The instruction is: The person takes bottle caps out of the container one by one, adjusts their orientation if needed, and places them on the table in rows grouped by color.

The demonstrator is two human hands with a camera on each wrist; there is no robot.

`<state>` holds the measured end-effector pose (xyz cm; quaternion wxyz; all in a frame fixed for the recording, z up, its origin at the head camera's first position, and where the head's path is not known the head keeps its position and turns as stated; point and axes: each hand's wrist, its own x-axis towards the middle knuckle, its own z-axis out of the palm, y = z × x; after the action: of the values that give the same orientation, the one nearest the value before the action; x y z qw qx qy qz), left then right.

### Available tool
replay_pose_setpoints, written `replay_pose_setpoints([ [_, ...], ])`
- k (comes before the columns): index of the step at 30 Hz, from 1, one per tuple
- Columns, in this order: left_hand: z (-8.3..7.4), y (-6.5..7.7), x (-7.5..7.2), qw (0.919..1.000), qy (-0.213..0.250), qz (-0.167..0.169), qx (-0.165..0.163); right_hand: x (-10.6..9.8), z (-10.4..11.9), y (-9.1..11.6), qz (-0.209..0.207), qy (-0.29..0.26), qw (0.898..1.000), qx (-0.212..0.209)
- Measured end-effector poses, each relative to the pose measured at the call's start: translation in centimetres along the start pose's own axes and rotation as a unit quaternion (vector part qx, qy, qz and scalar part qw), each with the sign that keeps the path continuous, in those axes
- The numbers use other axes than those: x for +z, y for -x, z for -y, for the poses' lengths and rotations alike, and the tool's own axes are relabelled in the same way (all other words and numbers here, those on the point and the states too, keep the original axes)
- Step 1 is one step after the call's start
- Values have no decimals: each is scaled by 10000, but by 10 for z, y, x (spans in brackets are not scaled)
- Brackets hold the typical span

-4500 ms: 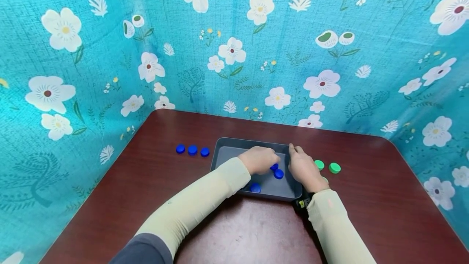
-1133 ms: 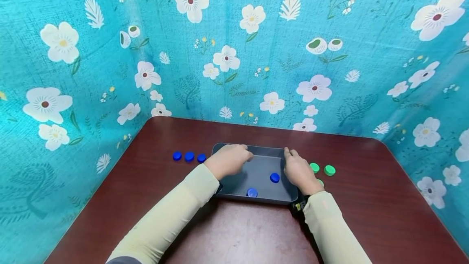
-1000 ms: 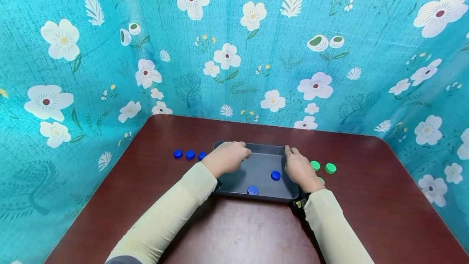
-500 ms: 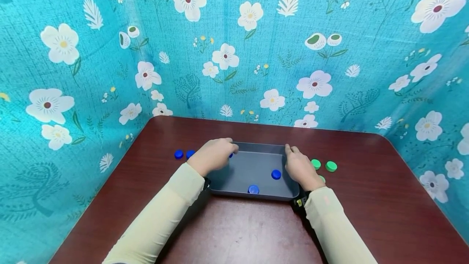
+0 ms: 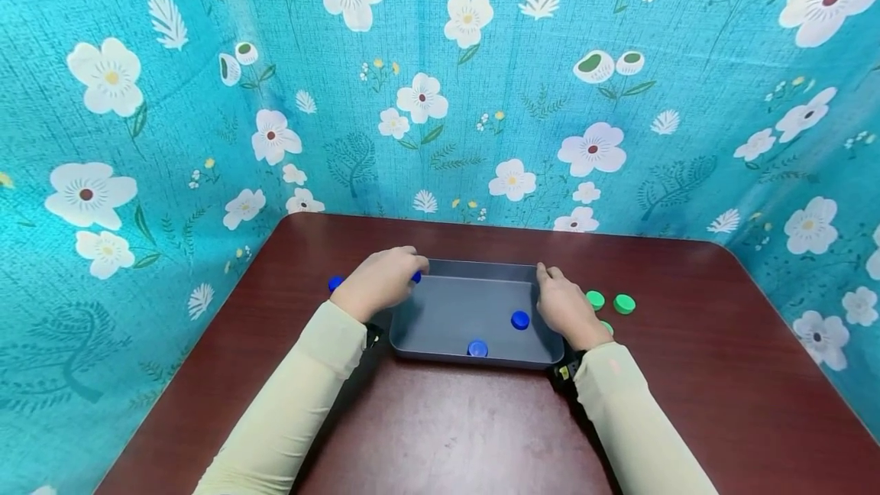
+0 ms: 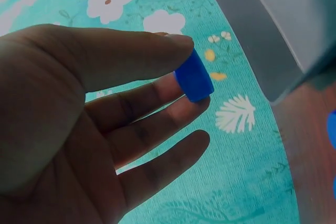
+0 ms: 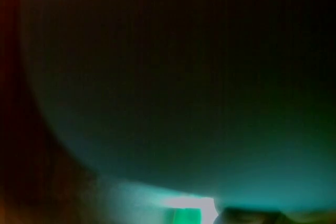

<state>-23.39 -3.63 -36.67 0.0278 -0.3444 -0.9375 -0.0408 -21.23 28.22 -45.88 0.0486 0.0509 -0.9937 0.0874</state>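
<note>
My left hand [image 5: 385, 281] pinches a blue bottle cap [image 6: 194, 77] between thumb and fingertips, just above the left wall of the grey tray [image 5: 454, 304]. The little finger stands apart from that cap in the left wrist view. My right hand [image 5: 567, 308] holds the tray by its right wall, partly hiding it. Inside the tray lie two blue caps, one cap [image 5: 520, 320] toward the right and another cap [image 5: 477, 348] by the near wall. Left of the tray a blue cap [image 5: 335, 283] shows on the table, partly behind my left hand.
Green caps [image 5: 624, 304] lie on the table just right of my right hand, one partly hidden by it. The dark red-brown table [image 5: 454, 418] backs onto a flowered turquoise cloth [image 5: 440, 143]. The right wrist view is mostly dark.
My left hand has gone into the tray, taken one blue cap and carried it left to the tray's left wall. It now covers some caps on the table. My right hand stays put.
</note>
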Motion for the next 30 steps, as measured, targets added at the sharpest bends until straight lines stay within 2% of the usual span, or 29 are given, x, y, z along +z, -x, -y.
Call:
replay_pose_setpoints([
  [6, 11, 7, 6, 9994, 188, 8, -280, 0, -1, 2, 55, -37, 10000, 14],
  [14, 20, 12, 16, 9990, 220, 138, -365, 1, -2, 0, -3, -10, 10000, -1],
  [30, 38, 18, 23, 9965, 472, 267, -632, 0, -1, -1, -40, -1, 10000, 10],
])
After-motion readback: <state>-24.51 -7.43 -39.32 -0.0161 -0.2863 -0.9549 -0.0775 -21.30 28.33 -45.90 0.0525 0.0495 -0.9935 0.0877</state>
